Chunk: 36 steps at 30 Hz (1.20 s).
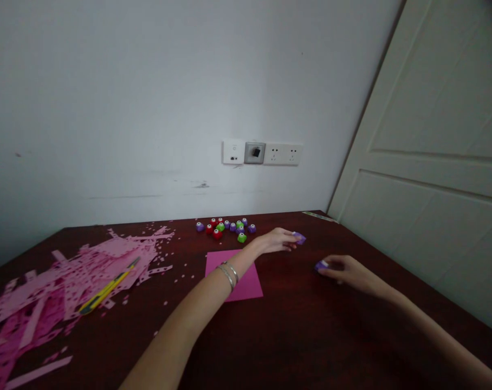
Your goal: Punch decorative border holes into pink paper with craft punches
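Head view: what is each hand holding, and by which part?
Left hand: a purple toy, by its left side. Right hand: a second purple toy, by its right side.

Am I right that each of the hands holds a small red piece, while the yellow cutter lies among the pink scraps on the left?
The colour isn't red: the head view shows the left hand holding one purple piece and the right hand another purple piece. The yellow cutter does lie among the pink scraps.

Tabletop (286, 336) dark reddish-brown. 2 held pieces (298, 238): purple/white. Back cluster (217, 235): red, green, purple; white caps (241, 234) with dark dots. Paper square (246, 287) plain hot pink. Scraps (89, 262) mixed pinks, hole-dotted. Cutter (108, 287) reads yellow from here.
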Each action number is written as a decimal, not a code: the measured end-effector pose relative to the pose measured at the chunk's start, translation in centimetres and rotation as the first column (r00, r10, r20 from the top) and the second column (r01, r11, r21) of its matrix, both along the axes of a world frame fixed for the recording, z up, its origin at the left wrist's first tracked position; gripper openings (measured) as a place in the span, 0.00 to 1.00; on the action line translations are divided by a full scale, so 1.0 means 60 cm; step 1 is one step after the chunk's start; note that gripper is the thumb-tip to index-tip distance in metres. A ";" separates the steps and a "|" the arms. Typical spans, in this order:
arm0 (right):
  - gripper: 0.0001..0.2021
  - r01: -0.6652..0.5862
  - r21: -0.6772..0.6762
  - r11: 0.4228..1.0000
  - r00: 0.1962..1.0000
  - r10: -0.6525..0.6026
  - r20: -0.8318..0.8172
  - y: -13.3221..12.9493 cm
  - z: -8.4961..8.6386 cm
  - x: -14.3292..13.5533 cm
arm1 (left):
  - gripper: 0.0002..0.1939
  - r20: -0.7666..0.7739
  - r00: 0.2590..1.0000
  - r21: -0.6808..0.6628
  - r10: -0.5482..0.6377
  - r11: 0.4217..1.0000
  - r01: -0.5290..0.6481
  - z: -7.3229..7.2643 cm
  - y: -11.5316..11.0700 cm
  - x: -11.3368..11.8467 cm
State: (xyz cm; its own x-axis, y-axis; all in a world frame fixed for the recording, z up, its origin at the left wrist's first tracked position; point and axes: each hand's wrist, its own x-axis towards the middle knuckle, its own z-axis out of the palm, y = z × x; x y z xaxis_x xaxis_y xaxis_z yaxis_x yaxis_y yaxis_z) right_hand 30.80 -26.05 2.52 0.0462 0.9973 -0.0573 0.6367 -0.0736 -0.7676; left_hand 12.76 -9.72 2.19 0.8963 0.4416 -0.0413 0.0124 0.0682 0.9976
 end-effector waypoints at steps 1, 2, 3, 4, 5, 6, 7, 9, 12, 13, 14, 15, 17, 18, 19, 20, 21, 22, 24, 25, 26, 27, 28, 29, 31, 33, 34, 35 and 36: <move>0.19 0.004 -0.013 1.000 0.984 -0.006 -0.176 0.004 0.005 -0.007 | 0.15 0.075 0.996 -0.142 -0.044 0.988 0.054 0.006 0.006 -0.025; 0.18 0.013 -0.015 1.000 0.934 -0.018 -0.357 0.009 0.009 -0.016 | 0.15 0.148 0.987 -0.243 -0.062 0.965 0.097 0.011 0.011 -0.050; 0.18 0.027 -0.006 1.000 0.853 -0.026 -0.522 0.014 0.013 -0.027 | 0.15 0.211 0.976 -0.309 -0.060 0.943 0.125 0.015 0.015 -0.074; 0.17 0.037 0.006 0.999 0.756 -0.024 -0.654 0.019 0.016 -0.038 | 0.16 0.260 0.964 -0.346 -0.056 0.927 0.147 0.019 0.017 -0.096; 0.16 0.035 0.016 0.999 0.661 -0.010 -0.751 0.024 0.018 -0.050 | 0.18 0.298 0.953 -0.363 -0.055 0.917 0.167 0.021 0.017 -0.115; 0.15 0.013 0.024 1.000 0.579 0.012 -0.815 0.029 0.020 -0.061 | 0.20 0.324 0.944 -0.367 -0.060 0.912 0.184 0.023 0.016 -0.132; 0.14 -0.021 0.031 0.999 0.515 0.037 -0.856 0.035 0.021 -0.073 | 0.22 0.340 0.938 -0.361 -0.073 0.911 0.202 0.025 0.013 -0.146; 0.13 -0.097 0.040 0.994 0.439 0.079 -0.895 0.044 0.023 -0.096 | 0.24 0.343 0.934 -0.330 -0.100 0.918 0.220 0.029 0.007 -0.167; 0.13 -0.190 0.062 0.980 0.421 0.138 -0.897 0.052 0.029 -0.126 | 0.22 0.277 0.959 -0.226 -0.055 0.967 0.120 0.038 0.003 -0.192; 0.13 -0.206 0.069 0.976 0.444 0.156 -0.882 0.055 0.032 -0.135 | 0.20 0.229 0.973 -0.154 -0.006 0.987 0.042 0.042 0.005 -0.202; 0.13 -0.211 0.072 0.975 0.491 0.169 -0.855 0.058 0.035 -0.142 | 0.19 0.165 0.985 -0.049 0.058 0.998 -0.050 0.047 0.008 -0.214; 0.13 -0.203 0.067 0.977 0.565 0.173 -0.806 0.062 0.038 -0.148 | 0.17 0.090 0.987 0.093 0.131 0.986 -0.139 0.053 0.014 -0.227; 0.14 -0.166 0.045 0.985 0.765 0.157 -0.625 0.076 0.040 -0.157 | 0.15 -0.057 0.953 0.432 0.298 0.868 -0.245 0.063 0.029 -0.262; 0.15 -0.142 0.045 0.989 0.857 0.146 -0.495 0.085 0.039 -0.161 | 0.14 -0.112 0.921 0.582 0.372 0.776 -0.243 0.066 0.038 -0.282; 0.15 -0.130 0.063 0.989 0.924 0.144 -0.355 0.095 0.035 -0.164 | 0.13 -0.148 0.884 0.691 0.444 0.686 -0.229 0.068 0.047 -0.303; 0.15 -0.133 0.098 0.986 0.962 0.152 -0.226 0.107 0.030 -0.168 | 0.12 -0.176 0.853 0.757 0.492 0.621 -0.202 0.068 0.055 -0.323; 0.14 -0.148 0.144 0.978 0.979 0.166 -0.116 0.119 0.023 -0.173 | 0.12 -0.203 0.825 0.796 0.528 0.580 -0.175 0.065 0.062 -0.342; 0.14 -0.173 0.187 0.967 0.983 0.181 -0.023 0.132 0.015 -0.179 | 0.12 -0.219 0.801 0.824 0.557 0.546 -0.154 0.060 0.068 -0.358; 0.13 -0.217 0.237 0.947 0.972 0.187 0.142 0.157 0.001 -0.196 | 0.12 -0.249 0.771 0.854 0.586 0.508 -0.111 0.043 0.077 -0.383; 0.13 -0.225 0.257 0.940 0.961 0.170 0.219 0.168 -0.005 -0.206 | 0.12 -0.262 0.764 0.861 0.590 0.500 -0.091 0.032 0.080 -0.390; 0.13 -0.224 0.275 0.935 0.946 0.141 0.290 0.179 -0.010 -0.217 | 0.12 -0.277 0.758 0.864 0.590 0.498 -0.073 0.021 0.082 -0.394; 0.14 -0.219 0.286 0.933 0.929 0.110 0.352 0.190 -0.014 -0.229 | 0.11 -0.288 0.753 0.865 0.591 0.498 -0.061 0.010 0.083 -0.395; 0.14 -0.212 0.289 0.934 0.911 0.082 0.404 0.200 -0.016 -0.240 | 0.11 -0.292 0.746 0.867 0.599 0.495 -0.058 0.000 0.085 -0.394; 0.14 -0.208 0.282 0.936 0.893 0.064 0.446 0.209 -0.017 -0.251 | 0.11 -0.291 0.736 0.870 0.611 0.489 -0.062 -0.009 0.087 -0.390; 0.13 -0.206 0.256 0.945 0.858 0.048 0.511 0.225 -0.018 -0.270 | 0.12 -0.279 0.715 0.873 0.641 0.480 -0.089 -0.021 0.091 -0.380; 0.12 -0.201 0.232 0.952 0.832 0.041 0.554 0.239 -0.018 -0.281 | 0.13 -0.259 0.691 0.871 0.675 0.472 -0.134 -0.029 0.097 -0.367; 0.11 -0.195 0.223 0.955 0.823 0.035 0.567 0.245 -0.019 -0.285 | 0.14 -0.246 0.679 0.872 0.692 0.465 -0.157 -0.031 0.101 -0.361; 0.11 -0.185 0.216 0.959 0.819 0.029 0.574 0.251 -0.019 -0.288 | 0.14 -0.230 0.667 0.873 0.709 0.453 -0.180 -0.034 0.104 -0.355; 0.11 -0.174 0.210 0.962 0.817 0.022 0.576 0.256 -0.020 -0.289 | 0.14 -0.211 0.656 0.876 0.725 0.438 -0.202 -0.036 0.108 -0.349</move>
State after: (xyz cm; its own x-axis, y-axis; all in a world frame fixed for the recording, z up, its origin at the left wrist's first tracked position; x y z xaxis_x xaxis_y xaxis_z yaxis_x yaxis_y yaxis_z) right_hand 13.43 -10.70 1.32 -0.1045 0.9761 0.1906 0.9550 0.1519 -0.2547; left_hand -8.16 -3.21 0.06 0.4690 0.8647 0.1799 0.7199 -0.4923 0.4892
